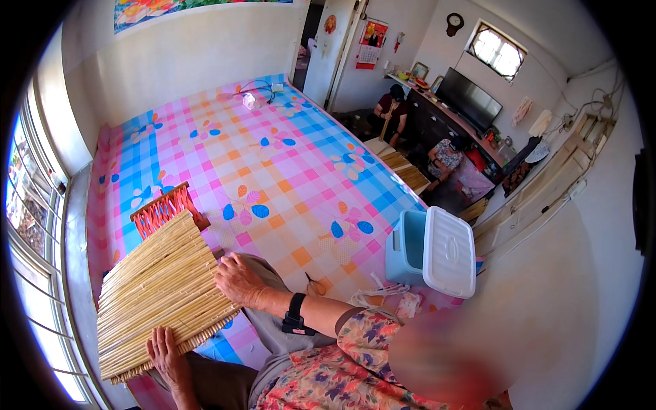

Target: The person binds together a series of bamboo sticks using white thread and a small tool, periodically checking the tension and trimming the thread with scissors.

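Head view: woven straw mat [160, 290] lies tilted across person's lap, over checked pink-blue sheet [273, 157]. Left hand [166, 355] grips mat's lower edge, fingers curled on it, grip clamped on mat. Right hand [239, 279] rests flat on mat's right edge, fingers spread, grip apart; black band [295, 313] on its wrist. Red basket [166, 207] just behind mat's upper end. Blue cooler box [432, 251] with white lid, open, well right of mat. Two other people sit on floor far behind, handling similar mats.

Floral sleeve [362, 335] (black wristband [295, 313])
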The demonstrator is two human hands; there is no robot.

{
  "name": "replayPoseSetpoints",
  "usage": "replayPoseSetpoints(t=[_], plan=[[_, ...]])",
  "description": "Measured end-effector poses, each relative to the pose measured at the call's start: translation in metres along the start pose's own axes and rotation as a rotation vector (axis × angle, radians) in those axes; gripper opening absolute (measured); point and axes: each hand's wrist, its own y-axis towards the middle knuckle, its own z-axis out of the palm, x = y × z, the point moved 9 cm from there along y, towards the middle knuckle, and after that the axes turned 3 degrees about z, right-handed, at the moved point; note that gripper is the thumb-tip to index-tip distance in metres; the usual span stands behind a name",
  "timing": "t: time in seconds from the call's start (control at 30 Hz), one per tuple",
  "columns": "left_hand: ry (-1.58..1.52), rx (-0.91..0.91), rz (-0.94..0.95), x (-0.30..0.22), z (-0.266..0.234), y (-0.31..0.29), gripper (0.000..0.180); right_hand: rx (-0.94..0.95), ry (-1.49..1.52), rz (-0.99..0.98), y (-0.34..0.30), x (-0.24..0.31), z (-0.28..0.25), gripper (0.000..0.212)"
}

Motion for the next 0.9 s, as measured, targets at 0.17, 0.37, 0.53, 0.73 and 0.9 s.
replayPoseSetpoints(t=[0.17, 0.37, 0.53, 0.73, 0.9], plan=[[0.005, 0.016, -0.005, 0.0, -0.0003, -0.0001, 0.035, -0.003, 0.019, 0.009, 0.0001, -0.0007, 0.0052, 0.021], [-0.01, 0.034, -0.013, -0.0015, -0.0007, 0.0002, 0.036, -0.008, -0.006, 0.005, -0.0003, -0.0005, 0.0009, 0.021], [-0.022, 0.03, -0.011, -0.002, -0.004, 0.0004, 0.036, 0.022, 0.037, 0.018, 0.002, -0.0001, -0.0014, 0.021], [-0.021, -0.009, 0.004, -0.0043, -0.0067, 0.003, 0.032, -0.075, 0.041, 0.013, 0.0004, -0.0013, -0.0043, 0.019], [-0.004, -0.032, 0.001, -0.0042, -0.0071, 0.0017, 0.031, -0.056, 0.04, 0.001, 0.0009, -0.0013, -0.0028, 0.019]])
